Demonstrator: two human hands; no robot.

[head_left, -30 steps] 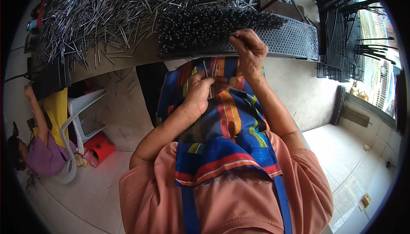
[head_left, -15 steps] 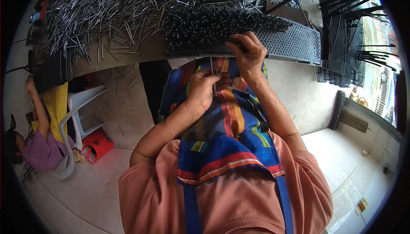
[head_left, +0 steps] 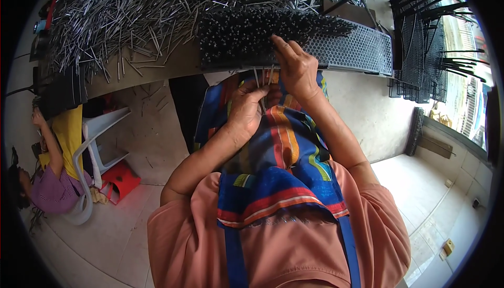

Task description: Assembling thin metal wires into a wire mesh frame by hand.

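Note:
My left hand (head_left: 244,110) is closed around a few thin metal rods (head_left: 256,77) over my lap, their ends sticking up toward the table edge. Just to its right, my right hand (head_left: 300,74) reaches over the front edge of a grey metal tray (head_left: 362,51) with a honeycomb of holes. Its fingers are drawn together, index fingertip at the standing rods; anything pinched there is too small to make out. A dense block of dark rods (head_left: 236,35) stands upright in the tray's left and middle part. Bare holes show along its right side.
Loose metal rods (head_left: 136,15) lie heaped across the table (head_left: 152,72) behind and left of the tray. Dark mesh racks (head_left: 420,46) with long black bars stand at the right. Another person (head_left: 52,183) sits at far left beside a plastic chair (head_left: 105,125) and a red bag (head_left: 121,182).
My right hand has shifted slightly left and its index finger now extends farther over the standing rods. My left hand keeps its hold on the rods, almost in place.

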